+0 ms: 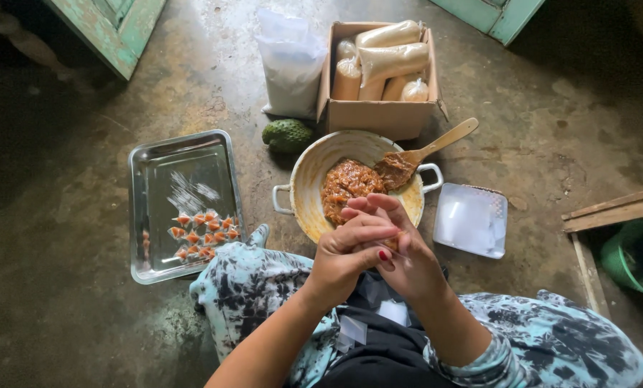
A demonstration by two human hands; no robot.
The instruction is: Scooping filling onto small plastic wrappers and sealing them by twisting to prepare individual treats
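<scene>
Brown lump (392,243) mostly hidden between hands

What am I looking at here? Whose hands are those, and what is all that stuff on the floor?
The camera sits on a person's head and looks down, so you see their own lap and hands. The left hand and right hand are pressed together, rolling a small brown lump that is mostly hidden between them. In front on the floor is a pan of brown paste with a wooden spoon in it. To the left, a metal tray holds little wrapped pieces. Behind are a cardboard box of filled bags, a white sack and a bumpy green fruit. A stack of clear wrappers lies at the right.
</scene>
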